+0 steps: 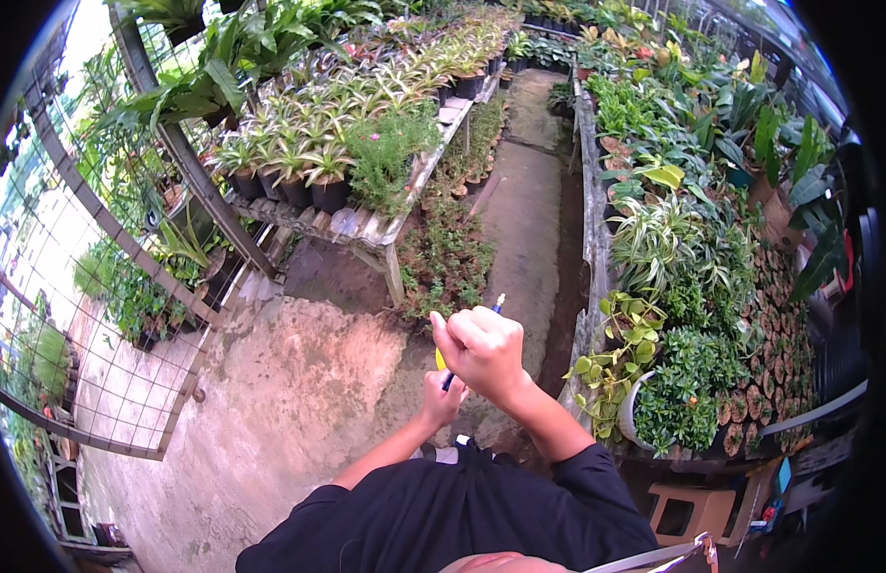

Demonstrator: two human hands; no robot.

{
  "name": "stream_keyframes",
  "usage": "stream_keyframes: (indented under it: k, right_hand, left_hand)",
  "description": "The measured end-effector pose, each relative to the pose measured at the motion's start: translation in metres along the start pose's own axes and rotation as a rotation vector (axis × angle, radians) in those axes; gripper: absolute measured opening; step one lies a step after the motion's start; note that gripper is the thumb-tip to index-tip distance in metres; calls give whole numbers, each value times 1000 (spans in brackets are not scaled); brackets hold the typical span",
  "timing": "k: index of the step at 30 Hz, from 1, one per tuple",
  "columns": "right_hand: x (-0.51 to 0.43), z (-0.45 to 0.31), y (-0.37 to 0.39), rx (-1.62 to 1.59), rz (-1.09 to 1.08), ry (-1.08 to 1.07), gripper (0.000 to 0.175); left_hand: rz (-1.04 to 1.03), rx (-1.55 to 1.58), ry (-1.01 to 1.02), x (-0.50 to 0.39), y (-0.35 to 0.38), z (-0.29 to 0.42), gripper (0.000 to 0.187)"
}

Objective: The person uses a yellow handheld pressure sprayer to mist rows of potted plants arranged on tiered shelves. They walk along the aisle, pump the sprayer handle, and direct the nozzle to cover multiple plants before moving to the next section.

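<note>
My right hand [483, 349] is closed around a slim blue tool [497, 306], possibly a hand sprayer, whose pale nozzle-like tip points away from me. Just below and nearer my body, my left hand [443, 401] grips the lower part of it. A yellow part [440, 359] shows between the two hands, mostly hidden behind the right one. Beyond the hands, low bushy plants [446, 261] stand on the floor beside a concrete path [525, 200].
Left of the path, a wooden bench [385, 233] carries rows of potted bromeliads [328, 161]. A right-hand bench [592, 236] holds leafy potted plants and a white pot [631, 412]. A wire-mesh gate [127, 251] stands at left. A brown plastic stool [690, 505] sits lower right.
</note>
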State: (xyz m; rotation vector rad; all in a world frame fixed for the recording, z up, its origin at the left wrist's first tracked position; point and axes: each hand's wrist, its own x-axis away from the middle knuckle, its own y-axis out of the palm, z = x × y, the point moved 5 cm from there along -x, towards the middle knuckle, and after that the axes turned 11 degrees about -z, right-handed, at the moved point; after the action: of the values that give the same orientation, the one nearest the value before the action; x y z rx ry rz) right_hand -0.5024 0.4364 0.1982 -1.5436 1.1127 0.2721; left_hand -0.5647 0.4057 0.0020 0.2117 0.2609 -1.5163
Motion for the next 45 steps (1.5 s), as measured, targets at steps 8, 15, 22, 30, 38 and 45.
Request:
stream_keyframes:
  k: [8, 15, 22, 30, 38, 45]
  right_hand:
    - [36, 28, 45, -98, -32, 2, 31]
    - [-5, -9, 9, -207, -69, -143, 36]
    - [3, 1, 14, -119, 28, -102, 37]
    - [36, 21, 66, -127, -181, -7, 28]
    - [49, 40, 41, -346, -200, 165, 26]
    - [106, 44, 65, -437, -471, 237, 21]
  left_hand:
    - [54, -115, -47, 6, -11, 28, 38]
    - [25, -45, -20, 17, -18, -20, 38]
    - [65, -116, -70, 14, -14, 17, 36]
    - [126, 132, -151, 22, -19, 16, 34]
    - [286, 441, -306, 11, -69, 7, 39]
    - [412, 327, -147, -13, -98, 36, 37]
